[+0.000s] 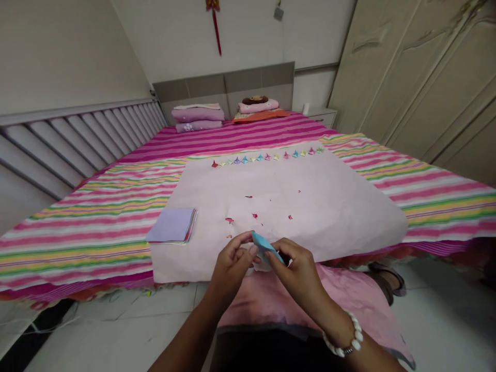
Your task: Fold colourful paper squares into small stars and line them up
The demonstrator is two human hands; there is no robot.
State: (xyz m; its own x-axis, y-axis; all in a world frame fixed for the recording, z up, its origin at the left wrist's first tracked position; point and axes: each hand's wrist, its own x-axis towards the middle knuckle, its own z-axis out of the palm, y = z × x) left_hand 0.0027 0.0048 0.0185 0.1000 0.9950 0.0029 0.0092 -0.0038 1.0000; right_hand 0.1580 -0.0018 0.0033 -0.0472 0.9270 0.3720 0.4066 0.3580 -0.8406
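A small folded piece of light blue paper [262,242] is held up just above the near edge of the white sheet. My right hand [297,263] pinches its right end between thumb and fingers. My left hand [236,261] has its fingers curled at the left end, the index fingertip against the upper corner. Part of the paper is hidden behind the fingers. Left of my hands lies a stack of square coloured paper [172,225], lilac on top. Along the far side of the sheet runs a row of small folded paper shapes [267,156] in several colours.
The white sheet [325,201] covers part of a bed with a striped bedspread [430,191]. Small red scraps [230,220] are scattered on it. A pink cloth [349,294] lies over my lap. Folded bedding [199,116] sits by the headboard; a wardrobe [411,77] stands right.
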